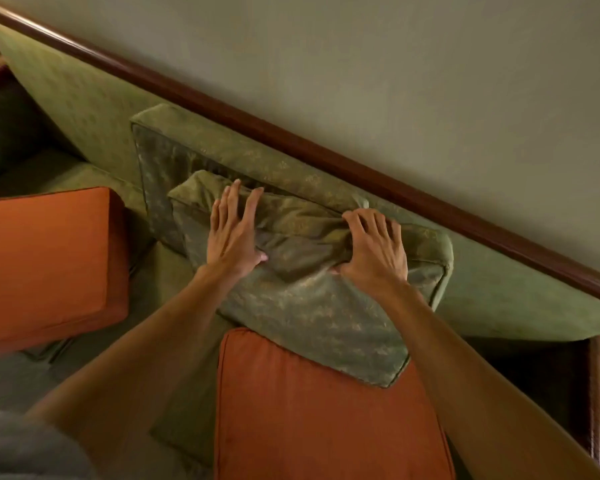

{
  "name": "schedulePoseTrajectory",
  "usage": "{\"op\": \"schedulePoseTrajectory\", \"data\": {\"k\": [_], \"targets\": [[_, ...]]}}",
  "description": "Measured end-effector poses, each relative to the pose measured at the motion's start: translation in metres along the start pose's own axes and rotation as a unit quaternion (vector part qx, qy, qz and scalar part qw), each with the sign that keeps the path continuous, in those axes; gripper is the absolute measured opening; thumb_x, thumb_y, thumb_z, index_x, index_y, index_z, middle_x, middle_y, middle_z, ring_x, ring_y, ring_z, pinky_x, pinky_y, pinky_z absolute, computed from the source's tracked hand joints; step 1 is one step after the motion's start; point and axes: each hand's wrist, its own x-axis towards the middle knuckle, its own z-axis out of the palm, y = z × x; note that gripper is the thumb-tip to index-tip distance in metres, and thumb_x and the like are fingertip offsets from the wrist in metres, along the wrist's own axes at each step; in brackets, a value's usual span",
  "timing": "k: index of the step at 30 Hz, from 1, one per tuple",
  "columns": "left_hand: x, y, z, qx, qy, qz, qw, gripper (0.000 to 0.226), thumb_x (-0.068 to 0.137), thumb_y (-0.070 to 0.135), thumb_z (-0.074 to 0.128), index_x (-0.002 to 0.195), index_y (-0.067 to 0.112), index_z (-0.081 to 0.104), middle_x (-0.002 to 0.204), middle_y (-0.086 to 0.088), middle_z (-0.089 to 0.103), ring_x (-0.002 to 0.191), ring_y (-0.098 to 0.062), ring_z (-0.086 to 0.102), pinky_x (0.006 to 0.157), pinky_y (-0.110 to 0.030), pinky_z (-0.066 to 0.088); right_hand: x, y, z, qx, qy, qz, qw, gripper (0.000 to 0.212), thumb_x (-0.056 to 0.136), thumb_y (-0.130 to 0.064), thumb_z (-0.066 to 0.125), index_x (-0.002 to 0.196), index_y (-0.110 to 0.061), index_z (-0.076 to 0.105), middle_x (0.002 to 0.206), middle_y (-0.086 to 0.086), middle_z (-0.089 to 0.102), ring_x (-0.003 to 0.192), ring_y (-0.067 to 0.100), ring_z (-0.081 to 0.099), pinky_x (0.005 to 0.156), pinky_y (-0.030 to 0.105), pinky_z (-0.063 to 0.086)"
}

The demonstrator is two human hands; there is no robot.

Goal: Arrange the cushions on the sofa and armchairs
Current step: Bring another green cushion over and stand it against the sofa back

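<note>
Green cushion (312,317) leans on a larger back cushion (222,147) against the sofa back (84,98), lower corner over an orange cushion (319,410). Left hand (231,237) presses it, fingers straight; right hand (374,251), fingers curled, clutches its bunched fabric (thumb tip hidden in the fold).

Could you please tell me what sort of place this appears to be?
Probably a living room or lounge: a green upholstered sofa with a dark wooden rail stands against a plain wall, and it carries a green patterned cushion and two orange cushions.
</note>
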Motion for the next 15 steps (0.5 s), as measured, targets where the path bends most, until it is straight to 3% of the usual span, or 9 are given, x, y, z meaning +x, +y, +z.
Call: {"op": "schedulePoseTrajectory", "data": {"k": [3,5,7,9,12,15], "targets": [[-0.080,0.011,0.010,-0.026,0.060,-0.050,0.997,0.123,0.071,0.043,0.088,0.160,0.029,0.004,0.168,-0.011,-0.009,0.155,-0.030,-0.007,0.126,-0.049,0.005,-0.062,-0.009,-0.007,0.161,0.138,-0.059,0.976,0.066,0.075,-0.041,0.081,0.126,-0.013,0.049,0.130,0.007,0.047,0.119,0.023,0.042,0.100,0.034,0.034],[-0.143,0.023,0.031,-0.075,0.037,-0.121,0.989,0.117,0.071,0.055,0.084,0.159,0.033,0.009,0.169,-0.010,-0.004,0.155,-0.030,-0.001,0.125,-0.053,0.010,-0.118,-0.009,0.006,0.232,0.182,-0.046,0.954,0.048,0.080,-0.032,0.081,0.112,-0.009,0.054,0.111,0.006,0.051,0.102,0.020,0.045,0.089,0.029,0.039],[-0.198,0.035,0.055,-0.136,-0.038,-0.238,0.961,0.117,0.066,0.068,0.080,0.157,0.038,0.013,0.169,-0.010,0.001,0.154,-0.033,0.003,0.123,-0.057,0.014,-0.170,0.006,0.036,0.267,0.152,0.018,0.952,0.042,0.081,-0.033,0.081,0.104,-0.010,0.055,0.101,0.003,0.051,0.096,0.019,0.048,0.080,0.032,0.045],[-0.240,0.040,0.082,-0.147,-0.136,-0.303,0.932,0.119,0.060,0.080,0.075,0.156,0.041,0.016,0.168,-0.012,0.003,0.153,-0.038,0.006,0.122,-0.060,0.015,-0.209,0.032,0.080,0.261,0.055,0.137,0.954,0.050,0.076,-0.044,0.082,0.105,-0.012,0.055,0.105,0.002,0.052,0.101,0.023,0.050,0.080,0.037,0.048],[-0.271,0.044,0.122,-0.148,-0.195,-0.315,0.917,0.120,0.052,0.088,0.071,0.153,0.048,0.020,0.169,-0.011,0.001,0.154,-0.039,0.005,0.121,-0.064,0.014,-0.234,0.060,0.136,0.178,-0.089,0.296,0.934,0.084,0.066,-0.065,0.078,0.122,-0.010,0.050,0.128,0.012,0.046,0.124,0.034,0.040,0.101,0.050,0.038],[-0.269,0.045,0.163,-0.151,-0.237,-0.334,0.900,0.133,0.048,0.088,0.073,0.155,0.051,0.004,0.167,-0.005,-0.022,0.152,-0.041,-0.015,0.118,-0.070,0.002,-0.229,0.075,0.172,0.155,-0.123,0.419,0.886,0.116,0.060,-0.065,0.083,0.140,0.001,0.030,0.146,0.021,0.029,0.139,0.039,0.024,0.111,0.053,0.025]]}}
